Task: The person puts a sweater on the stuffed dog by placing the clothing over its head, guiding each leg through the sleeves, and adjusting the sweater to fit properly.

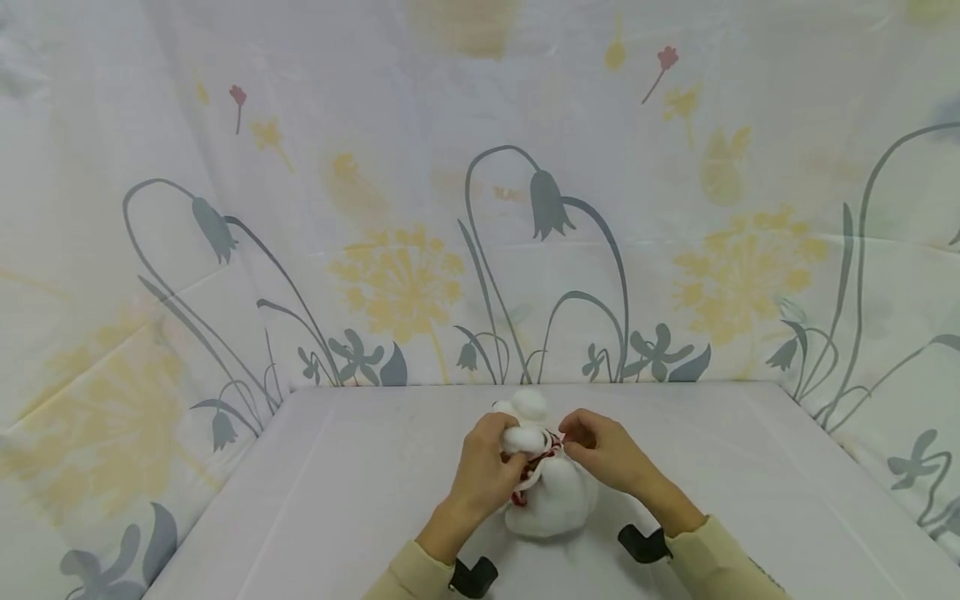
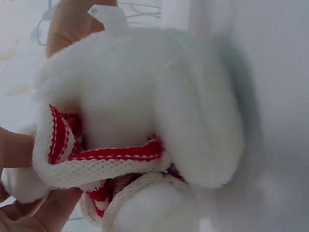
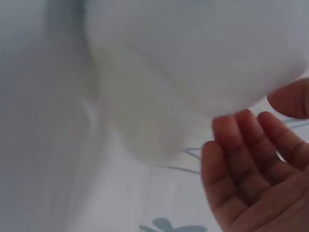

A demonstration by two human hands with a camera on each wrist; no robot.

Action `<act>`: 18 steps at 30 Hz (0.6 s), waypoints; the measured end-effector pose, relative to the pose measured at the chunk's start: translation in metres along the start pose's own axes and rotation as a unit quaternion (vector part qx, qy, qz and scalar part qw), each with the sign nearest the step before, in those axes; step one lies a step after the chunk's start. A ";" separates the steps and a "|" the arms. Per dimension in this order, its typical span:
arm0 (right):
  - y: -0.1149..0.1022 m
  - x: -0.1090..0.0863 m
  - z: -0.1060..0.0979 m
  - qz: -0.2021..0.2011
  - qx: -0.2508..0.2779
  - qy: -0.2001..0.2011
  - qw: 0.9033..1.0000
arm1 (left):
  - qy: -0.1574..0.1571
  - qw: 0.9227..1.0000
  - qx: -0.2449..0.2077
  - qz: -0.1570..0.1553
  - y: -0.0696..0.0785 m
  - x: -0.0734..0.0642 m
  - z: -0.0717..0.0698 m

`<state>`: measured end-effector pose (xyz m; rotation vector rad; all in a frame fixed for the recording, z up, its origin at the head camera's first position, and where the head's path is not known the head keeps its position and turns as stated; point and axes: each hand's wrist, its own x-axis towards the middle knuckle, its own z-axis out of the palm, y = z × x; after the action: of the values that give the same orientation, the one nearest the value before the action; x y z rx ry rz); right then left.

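A white plush toy sits on the table, dressed in a red-and-white knitted garment. In the head view my left hand grips the toy's upper part. The left wrist view shows its fingers around a small white stuffed limb beside the knit's edge. My right hand is at the toy's other side, close to the garment. Its fingers are loosely bent against the white plush in the right wrist view, the thumb apart from them. A white tag sticks out from the toy.
The toy stands on a white-covered table. Behind it and at both sides hangs a pale cloth printed with grey and yellow flowers. Black wrist-worn devices sit below both wrists, near the tabletop.
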<state>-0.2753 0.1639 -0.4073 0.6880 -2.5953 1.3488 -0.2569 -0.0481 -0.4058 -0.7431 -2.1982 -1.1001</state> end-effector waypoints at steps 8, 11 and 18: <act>0.013 0.002 0.000 0.044 0.048 -0.065 0.996 | 0.032 0.999 -0.040 0.007 -0.002 0.003 -0.002; 0.018 0.003 -0.001 0.061 0.093 -0.083 0.990 | 0.034 0.997 -0.074 -0.011 0.000 0.004 -0.003; 0.022 0.003 -0.002 0.110 0.294 -0.117 0.942 | 0.040 0.983 -0.178 -0.031 0.005 0.007 -0.004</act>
<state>-0.2883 0.1750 -0.4216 0.6715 -2.4900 2.2882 -0.2576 -0.0477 -0.3964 -0.7663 -1.9904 -1.5521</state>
